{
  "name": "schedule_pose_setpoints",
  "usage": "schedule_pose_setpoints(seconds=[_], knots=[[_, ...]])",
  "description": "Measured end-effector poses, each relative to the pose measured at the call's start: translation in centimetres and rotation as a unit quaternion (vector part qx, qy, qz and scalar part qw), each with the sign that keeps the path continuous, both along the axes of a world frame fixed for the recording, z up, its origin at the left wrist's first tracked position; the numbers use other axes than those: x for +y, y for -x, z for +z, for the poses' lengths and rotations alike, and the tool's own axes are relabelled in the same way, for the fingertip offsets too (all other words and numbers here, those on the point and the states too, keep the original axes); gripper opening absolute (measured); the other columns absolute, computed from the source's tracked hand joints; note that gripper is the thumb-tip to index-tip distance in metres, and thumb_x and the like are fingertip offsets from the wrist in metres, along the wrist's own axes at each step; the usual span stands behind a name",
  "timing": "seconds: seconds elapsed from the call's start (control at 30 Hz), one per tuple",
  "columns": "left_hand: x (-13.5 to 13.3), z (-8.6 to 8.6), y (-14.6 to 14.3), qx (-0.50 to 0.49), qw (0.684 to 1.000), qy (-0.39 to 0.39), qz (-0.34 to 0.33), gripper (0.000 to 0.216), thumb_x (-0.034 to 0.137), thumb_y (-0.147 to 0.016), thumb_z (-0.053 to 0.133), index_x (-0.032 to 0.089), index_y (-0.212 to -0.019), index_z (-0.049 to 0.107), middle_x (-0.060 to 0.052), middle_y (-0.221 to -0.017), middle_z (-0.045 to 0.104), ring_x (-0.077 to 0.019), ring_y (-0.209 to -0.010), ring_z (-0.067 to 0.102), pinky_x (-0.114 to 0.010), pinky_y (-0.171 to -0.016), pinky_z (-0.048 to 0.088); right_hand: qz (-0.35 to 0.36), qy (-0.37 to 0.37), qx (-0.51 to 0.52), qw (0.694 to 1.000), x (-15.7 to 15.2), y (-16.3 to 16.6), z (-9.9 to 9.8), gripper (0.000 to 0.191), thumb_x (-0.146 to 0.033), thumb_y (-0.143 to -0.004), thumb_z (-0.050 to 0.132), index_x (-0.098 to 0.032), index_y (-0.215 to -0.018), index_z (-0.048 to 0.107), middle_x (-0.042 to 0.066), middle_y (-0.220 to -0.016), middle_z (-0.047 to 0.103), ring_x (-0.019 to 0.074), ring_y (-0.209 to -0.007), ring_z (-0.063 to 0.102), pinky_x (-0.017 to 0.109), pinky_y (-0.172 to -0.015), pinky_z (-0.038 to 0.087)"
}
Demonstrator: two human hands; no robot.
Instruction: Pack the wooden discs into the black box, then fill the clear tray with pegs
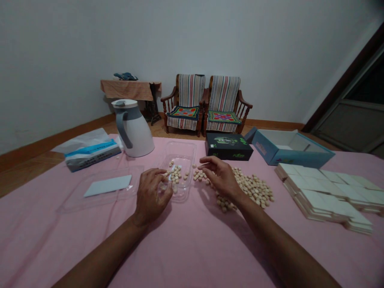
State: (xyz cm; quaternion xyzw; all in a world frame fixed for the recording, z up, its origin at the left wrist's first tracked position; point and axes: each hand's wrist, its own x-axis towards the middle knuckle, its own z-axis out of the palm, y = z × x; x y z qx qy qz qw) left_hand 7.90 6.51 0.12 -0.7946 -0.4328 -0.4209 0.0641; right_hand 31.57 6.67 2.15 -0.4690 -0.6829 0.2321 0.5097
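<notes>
A clear plastic container point(192, 160) stands in the middle of the pink-covered table, with small pale wooden pieces point(176, 174) scattered inside. My left hand point(153, 196) is at its near left side, thumb and fingers apart, with nothing I can make out between them. My right hand point(220, 176) hovers between the container and a larger heap of the same wooden pieces point(255, 188), partly covering the heap. Its fingers are stretched toward the container, with a gap between thumb and forefinger. One loose wooden piece point(194, 165) shows by the container's right rim, just left of those fingertips.
Left lie a clear plastic lid point(75, 204) with a white card point(108, 185), a tissue pack point(93, 155) and a white jug point(138, 134). Behind the heap sits a black box point(229, 147). Right are an open blue box point(294, 154) and stacked pale square tiles point(327, 188).
</notes>
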Motion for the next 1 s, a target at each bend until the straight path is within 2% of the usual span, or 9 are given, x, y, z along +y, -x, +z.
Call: schedule_pose_setpoints(seconds=[0.07,0.17,0.37,0.53,0.67,0.8,0.87,0.93,1.0], knots=[[0.0,0.0,0.0,-0.001,1.0,-0.001,0.0,0.012,0.027,-0.083,0.051,0.019,-0.075,0.055,-0.011,-0.098,0.064,-0.027,-0.099,0.053,-0.045,-0.089,0.041,-0.012,-0.009,-0.006,1.0,0.1,0.0,-0.2,0.018,-0.015,-0.084,0.049,-0.019,-0.098,0.059,0.004,-0.096,0.066,0.0135,-0.081,0.064,0.026,-0.072,0.047],[0.0,0.0,0.0,-0.001,1.0,-0.005,-0.003,0.012,0.027,-0.084,0.051,0.019,-0.076,0.055,-0.011,-0.098,0.064,-0.0271,-0.099,0.052,-0.045,-0.088,0.042,-0.047,-0.022,-0.131,0.99,0.0,0.0,-1.4,0.019,-0.009,-0.084,0.047,-0.017,-0.092,0.062,0.006,-0.09,0.067,0.0158,-0.084,0.062,0.029,-0.077,0.046],[0.0,0.0,0.0,-0.005,1.0,-0.002,-0.01,0.011,0.025,-0.083,0.052,0.019,-0.076,0.055,-0.011,-0.098,0.064,-0.027,-0.099,0.053,-0.045,-0.09,0.041,-0.024,0.015,-0.363,0.932,-0.4,0.9,-3.7,0.02,-0.018,-0.092,0.044,-0.018,-0.096,0.064,0.009,-0.099,0.064,0.0189,-0.099,0.053,0.031,-0.087,0.039],[0.1,0.0,0.0,-0.007,1.0,0.001,-0.01,0.01,0.027,-0.083,0.053,0.019,-0.076,0.055,-0.01,-0.099,0.065,-0.0272,-0.1,0.053,-0.045,-0.089,0.041,-0.043,0.049,-0.428,0.902,-0.1,1.3,-4.6,0.021,-0.019,-0.093,0.042,-0.016,-0.097,0.062,0.011,-0.1,0.061,0.0204,-0.097,0.052,0.032,-0.084,0.038],[0.0,0.0,0.0,-0.004,1.0,0.003,-0.007,0.011,0.026,-0.083,0.052,0.019,-0.076,0.055,-0.011,-0.098,0.064,-0.0273,-0.1,0.052,-0.045,-0.089,0.041,-0.064,0.033,-0.387,0.919,-0.3,0.7,-4.2,0.016,-0.015,-0.089,0.044,-0.017,-0.088,0.06,0.009,-0.092,0.06,0.0195,-0.088,0.053,0.031,-0.078,0.04],[-0.1,0.1,-0.1,-0.003,1.0,0.0,-0.008,0.011,0.026,-0.084,0.051,0.019,-0.075,0.055,-0.01,-0.097,0.064,-0.0267,-0.099,0.052,-0.045,-0.088,0.041,-0.086,-0.006,-0.211,0.974,-0.3,0.0,-2.0,0.011,-0.012,-0.081,0.051,-0.018,-0.086,0.058,0.005,-0.086,0.059,0.0144,-0.075,0.056,0.027,-0.07,0.043],[-0.1,0.1,-0.1,-0.004,1.0,0.003,-0.007,0.011,0.026,-0.083,0.051,0.019,-0.075,0.055,-0.01,-0.098,0.064,-0.0265,-0.099,0.052,-0.044,-0.089,0.042,-0.046,-0.021,-0.104,0.993,-0.2,0.0,-0.9,0.014,-0.014,-0.082,0.052,-0.018,-0.093,0.058,0.004,-0.09,0.061,0.0126,-0.075,0.059,0.025,-0.07,0.046],[-0.1,0.1,-0.1,-0.004,1.0,0.006,-0.005,0.011,0.026,-0.083,0.052,0.019,-0.076,0.055,-0.01,-0.098,0.064,-0.0267,-0.1,0.052,-0.044,-0.089,0.042,0.002,-0.025,-0.026,0.999,-0.1,0.0,-0.1,0.021,-0.016,-0.085,0.05,-0.019,-0.104,0.057,0.005,-0.1,0.063,0.0122,-0.08,0.063,0.025,-0.072,0.048],[-0.1,0.1,-0.1,-0.007,1.0,0.007,-0.005,0.011,0.027,-0.083,0.051,0.019,-0.075,0.055,-0.01,-0.098,0.064,-0.0269,-0.101,0.052,-0.044,-0.089,0.042,0.007,-0.021,-0.015,1.0,-0.1,0.1,-0.1,0.022,-0.014,-0.086,0.047,-0.019,-0.105,0.058,0.005,-0.102,0.063,0.0124,-0.082,0.064,0.026,-0.074,0.048]])
